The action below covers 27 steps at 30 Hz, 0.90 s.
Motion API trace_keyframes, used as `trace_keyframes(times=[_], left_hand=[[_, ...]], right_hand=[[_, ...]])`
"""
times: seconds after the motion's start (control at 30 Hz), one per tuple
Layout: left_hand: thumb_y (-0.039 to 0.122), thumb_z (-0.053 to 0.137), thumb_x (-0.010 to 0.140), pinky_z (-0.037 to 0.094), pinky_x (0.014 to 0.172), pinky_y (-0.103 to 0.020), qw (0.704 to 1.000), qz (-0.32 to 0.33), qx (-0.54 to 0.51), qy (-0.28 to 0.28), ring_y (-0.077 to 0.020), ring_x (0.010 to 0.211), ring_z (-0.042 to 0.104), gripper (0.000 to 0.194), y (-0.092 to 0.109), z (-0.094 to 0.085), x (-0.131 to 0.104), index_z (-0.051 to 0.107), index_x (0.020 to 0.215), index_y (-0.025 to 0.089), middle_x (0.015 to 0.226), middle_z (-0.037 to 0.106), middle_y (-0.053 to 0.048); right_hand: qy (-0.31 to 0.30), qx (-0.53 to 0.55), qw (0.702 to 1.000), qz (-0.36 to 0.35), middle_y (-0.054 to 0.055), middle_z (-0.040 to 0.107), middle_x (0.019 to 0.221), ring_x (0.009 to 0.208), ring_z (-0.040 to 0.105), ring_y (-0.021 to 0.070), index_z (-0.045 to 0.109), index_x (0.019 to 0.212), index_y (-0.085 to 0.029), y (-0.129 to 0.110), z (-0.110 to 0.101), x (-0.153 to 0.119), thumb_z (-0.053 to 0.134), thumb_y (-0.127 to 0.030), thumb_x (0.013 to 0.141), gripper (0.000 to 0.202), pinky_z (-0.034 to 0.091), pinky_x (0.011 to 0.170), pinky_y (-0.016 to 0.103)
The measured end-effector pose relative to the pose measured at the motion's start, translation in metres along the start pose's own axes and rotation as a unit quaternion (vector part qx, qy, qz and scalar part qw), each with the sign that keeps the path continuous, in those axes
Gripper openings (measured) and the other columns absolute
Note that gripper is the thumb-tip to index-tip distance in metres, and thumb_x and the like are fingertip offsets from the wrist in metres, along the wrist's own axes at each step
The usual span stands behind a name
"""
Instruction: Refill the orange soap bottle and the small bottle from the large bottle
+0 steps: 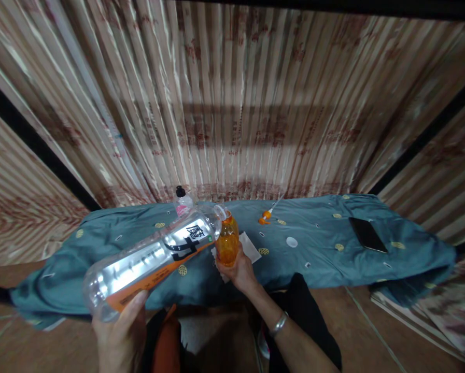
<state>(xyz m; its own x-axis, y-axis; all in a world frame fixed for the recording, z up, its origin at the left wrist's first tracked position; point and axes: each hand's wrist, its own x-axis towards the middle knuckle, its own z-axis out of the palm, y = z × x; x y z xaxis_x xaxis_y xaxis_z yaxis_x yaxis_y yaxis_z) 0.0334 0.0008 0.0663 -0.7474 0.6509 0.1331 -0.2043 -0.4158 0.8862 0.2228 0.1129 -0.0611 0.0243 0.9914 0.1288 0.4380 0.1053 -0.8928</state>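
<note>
My left hand (121, 329) grips the base end of a large clear plastic bottle (154, 261) with a silver and orange label. The bottle lies tilted nearly on its side, its mouth pointing right at the top of a small orange bottle (228, 243). Wrapped round that translucent orange bottle is my right hand (239, 272), which holds it roughly upright over the cloth. Whether liquid passes between the two mouths is too small to tell. An orange spray or pump head with a thin tube (266, 216) rests on the cloth to the right. Under the orange bottle is a white tissue (250, 248).
A teal patterned cloth (318, 264) covers the narrow table. A clear bottle with a black cap (182, 201) stands at the back. A white round disc (292, 242) and a dark phone (367, 234) lie to the right. Striped curtains (232, 103) hang behind.
</note>
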Motion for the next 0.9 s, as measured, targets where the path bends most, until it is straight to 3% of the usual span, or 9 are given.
trace_keyframes(times=[0.27,0.73,0.9], left_hand=[[0.029,0.095,0.059,0.034,0.12,-0.068,1.0,0.001,0.01,-0.007,-0.0253,0.099,0.068,0.06,0.0023,0.0018,0.0007,0.073,0.115,0.027,0.108,0.073,-0.002],[0.028,0.092,0.062,0.05,0.109,-0.058,0.999,0.002,0.026,-0.019,-0.0266,0.095,0.071,0.052,0.0067,0.0042,-0.0024,0.073,0.11,0.025,0.106,0.074,-0.003],[0.028,0.094,0.059,0.043,0.116,-0.062,1.0,-0.003,0.01,-0.016,-0.0253,0.097,0.069,0.055,0.0058,0.0056,-0.0013,0.074,0.11,0.026,0.107,0.074,-0.002]], right_hand=[[0.004,-0.016,1.0,0.023,0.002,0.081,0.102,0.09,0.08,0.0265,0.054,0.142,-0.026,0.0001,0.0024,0.0015,0.088,-0.032,0.068,0.082,0.064,0.078,0.033],[0.003,0.002,1.0,0.015,0.002,0.081,0.1,0.089,0.08,0.0268,0.055,0.14,-0.025,-0.0045,-0.0024,-0.0006,0.086,-0.031,0.067,0.079,0.064,0.079,0.035],[0.002,-0.013,1.0,0.021,0.002,0.081,0.1,0.09,0.08,0.0279,0.056,0.138,-0.026,-0.0043,-0.0022,-0.0001,0.086,-0.034,0.068,0.077,0.064,0.079,0.036]])
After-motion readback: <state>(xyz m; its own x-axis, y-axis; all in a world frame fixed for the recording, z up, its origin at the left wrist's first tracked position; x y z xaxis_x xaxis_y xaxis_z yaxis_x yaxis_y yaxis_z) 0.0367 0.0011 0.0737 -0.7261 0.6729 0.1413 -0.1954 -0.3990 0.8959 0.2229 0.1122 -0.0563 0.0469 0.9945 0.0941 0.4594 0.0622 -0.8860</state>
